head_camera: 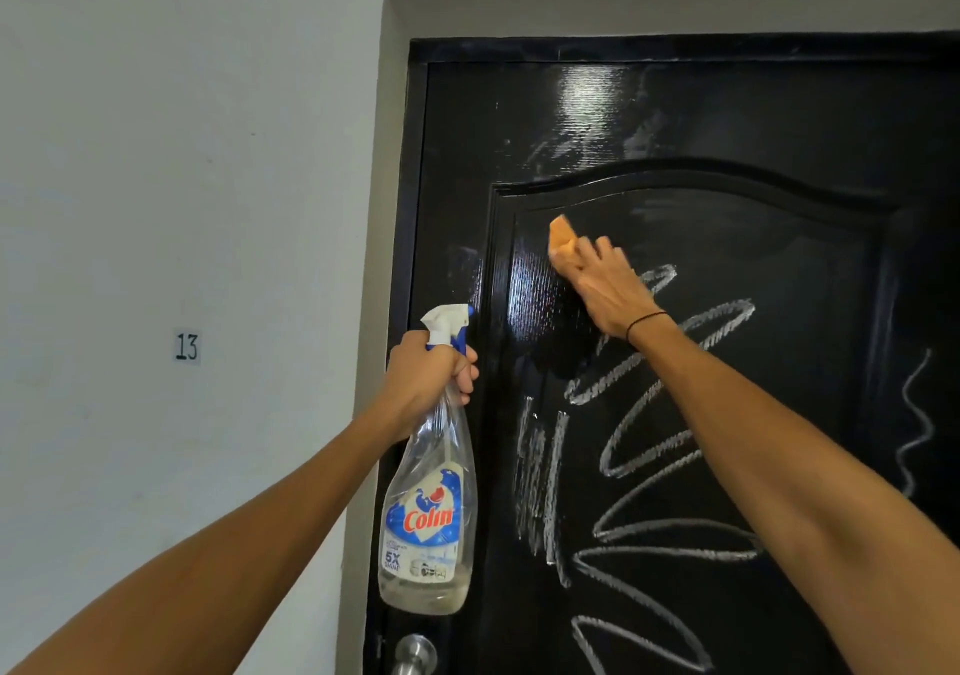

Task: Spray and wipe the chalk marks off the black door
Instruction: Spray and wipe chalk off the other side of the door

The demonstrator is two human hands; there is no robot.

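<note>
I see a black door [727, 118] in front of me, and it fills the right side of my view. My right hand [602, 289] is up high on the door. It presses an orange sponge [562, 234] flat on the raised panel, near the panel's top left corner. The fingers are curled over the sponge and hold it against the wood. A thin black band [647, 322] goes round that wrist.

My left hand [428, 373] grips the neck of a spray bottle [431, 492]. The fingers are wrapped tight round it, just under the white and blue nozzle [447, 323]. The bottle hangs down from my hand in front of the door's left edge. It is see-through, with a little liquid at the bottom and a blue and red label.

Big white chalk marks [660, 445] run in zigzag loops down the panel, under my right arm. More chalk scribbles [537, 477] sit just to the left of them. A wavy chalk line [917, 425] is far to the right. The wood beside the sponge looks wet and shiny.

A silver door knob [414, 654] sits low, under the bottle. A gray frame [387, 154] goes round the door. On the white wall [182, 128] to the left there is a small tag [186, 346] that says 13.
</note>
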